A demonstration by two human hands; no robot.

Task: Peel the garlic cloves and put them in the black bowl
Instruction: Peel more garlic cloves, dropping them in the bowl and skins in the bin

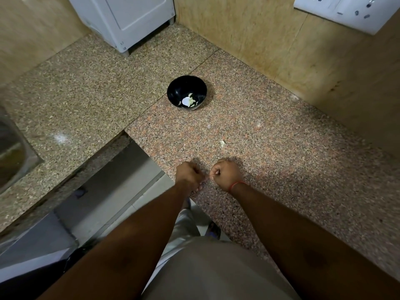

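A black bowl [186, 92] stands on the granite counter, well beyond my hands, with a few pale peeled garlic cloves [190, 101] in its bottom. My left hand [187, 174] and my right hand [226, 173] are curled into fists side by side at the counter's front edge, almost touching. Between their fingertips they pinch something tiny; the garlic clove itself is hidden by my fingers. One small pale scrap of garlic or skin [222, 143] lies on the counter just beyond my right hand.
A steel sink [10, 152] sits at the far left. A white appliance [127, 20] stands at the back, and a white socket panel [348, 11] is on the right wall. The counter's front edge drops to the floor [112, 191] at my left.
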